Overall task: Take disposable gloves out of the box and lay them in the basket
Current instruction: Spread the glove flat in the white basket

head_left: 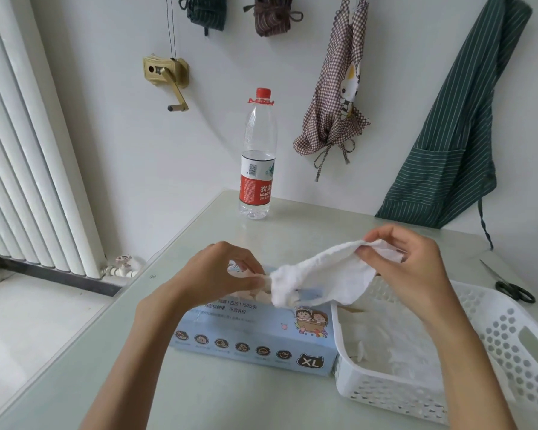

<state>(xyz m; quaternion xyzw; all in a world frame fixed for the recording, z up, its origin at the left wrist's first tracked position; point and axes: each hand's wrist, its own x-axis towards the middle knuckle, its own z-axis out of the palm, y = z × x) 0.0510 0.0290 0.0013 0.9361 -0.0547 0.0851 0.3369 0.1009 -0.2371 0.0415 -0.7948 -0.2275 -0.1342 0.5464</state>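
- Radiator [28,156]: white vertical tubes, well to the left of the box, against the wall; a valve [123,265] sits at its lower end.
- Crank [168,79]: brass-coloured wall fitting, above and to the left of the box.
- Bottle [258,156]: clear plastic, red cap and red label, upright on the table [90,383] behind the box, well apart from it.
- Left hand [221,274]: above the left part of the box top, fingers curled, pinching the lower end of the glove at the box opening.
- Box [255,339]: light blue carton marked "XL", lying flat on the table, its right end just beside the basket; touching or a narrow gap cannot be told.
- Glove [320,274]: white and crumpled, stretched between the two hands above the right part of the box, rising from lower left to upper right. Its lower end is at the box opening; its upper end is over the basket's far corner.
- Right hand [407,259]: above and to the right of the box, over the basket, thumb and fingers pinching the upper end of the glove.
- Basket [510,342]: white perforated plastic, on the table to the right of the box; white gloves lie inside it.
- Checked apron [339,97] and green striped apron [460,125]: hanging on the wall behind and to the right of the box.
- Scissors [510,287]: black handles, on the table beyond the basket, to the far right of the box.
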